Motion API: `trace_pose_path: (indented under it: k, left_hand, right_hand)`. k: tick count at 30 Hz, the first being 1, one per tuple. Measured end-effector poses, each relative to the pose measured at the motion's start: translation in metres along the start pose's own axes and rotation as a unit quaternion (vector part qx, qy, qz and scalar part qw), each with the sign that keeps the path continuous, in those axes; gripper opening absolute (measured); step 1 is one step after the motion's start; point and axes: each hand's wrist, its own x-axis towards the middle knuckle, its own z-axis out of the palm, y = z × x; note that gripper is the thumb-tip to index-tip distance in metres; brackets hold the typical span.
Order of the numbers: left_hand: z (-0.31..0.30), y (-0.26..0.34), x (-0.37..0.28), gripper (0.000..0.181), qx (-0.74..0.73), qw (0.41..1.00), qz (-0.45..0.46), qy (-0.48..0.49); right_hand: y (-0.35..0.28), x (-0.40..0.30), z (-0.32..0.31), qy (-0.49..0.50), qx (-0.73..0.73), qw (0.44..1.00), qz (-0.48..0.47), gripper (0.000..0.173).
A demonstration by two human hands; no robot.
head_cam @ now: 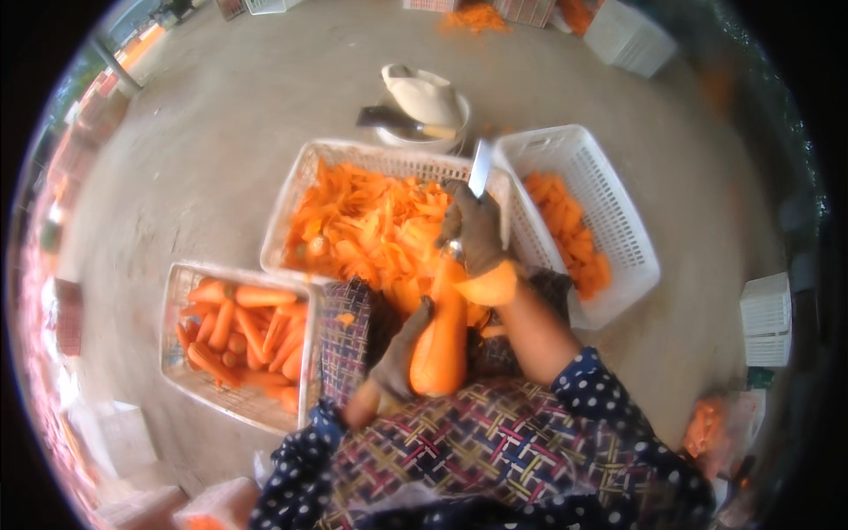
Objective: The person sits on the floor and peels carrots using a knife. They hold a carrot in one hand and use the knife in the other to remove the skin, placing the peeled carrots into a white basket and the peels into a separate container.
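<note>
My left hand (404, 348), in a dark glove, grips a large orange carrot (438, 351) from its left side, over my lap. Higher up, my gloved right hand (478, 228) is closed around a hand tool whose flat metal blade (481, 169) points away from me. A shiny metal part (454, 248) shows below that fist, at the carrot's far end. Across the right wrist lies an orange band (489, 283); I cannot tell whether it is peel or a glove cuff. Beyond both hands stands a white plastic crate (281, 228) of carrot peelings (371, 215).
Whole carrots (225, 324) fill a smaller crate (173, 331) at left. At right, a white crate (619, 218) holds orange carrot pieces (566, 232). A cleaver-like knife (397, 122) and a pale cloth (424, 96) rest on a white bucket (467, 109). Crates stand around the concrete floor (199, 146).
</note>
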Motion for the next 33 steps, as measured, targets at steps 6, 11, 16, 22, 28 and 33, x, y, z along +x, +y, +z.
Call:
trace_pose_path:
  k: [6,11,16,22,28,33]
  left_hand:
    - [0.020,0.007,-0.023,0.063,0.077,0.994,0.053,-0.058]
    - [0.018,0.035,-0.010,0.061,0.053,0.984,0.168,0.041]
    - [0.026,0.042,-0.006,0.062,-0.162,0.975,0.151,-0.011]
    - [0.030,0.025,-0.013,0.061,0.022,0.994,0.103,-0.026]
    - [0.046,0.023,-0.030,0.063,0.079,0.990,0.119,0.002]
    - [0.011,0.057,-0.001,0.061,0.074,0.965,0.248,0.034]
  right_hand:
    - [0.021,0.068,-0.022,0.024,-0.223,0.975,-0.015,0.037]
    - [-0.010,0.021,0.022,-0.021,-0.110,0.993,0.028,0.032]
    - [-0.018,-0.077,0.052,-0.083,0.056,0.994,0.035,0.026]
    - [-0.002,-0.035,0.046,-0.141,0.103,0.985,0.002,0.032]
    - [-0.014,0.067,0.029,0.064,-0.127,0.987,-0.073,0.033]
    - [-0.040,-0.045,0.066,-0.108,0.033,0.994,-0.005,0.032]
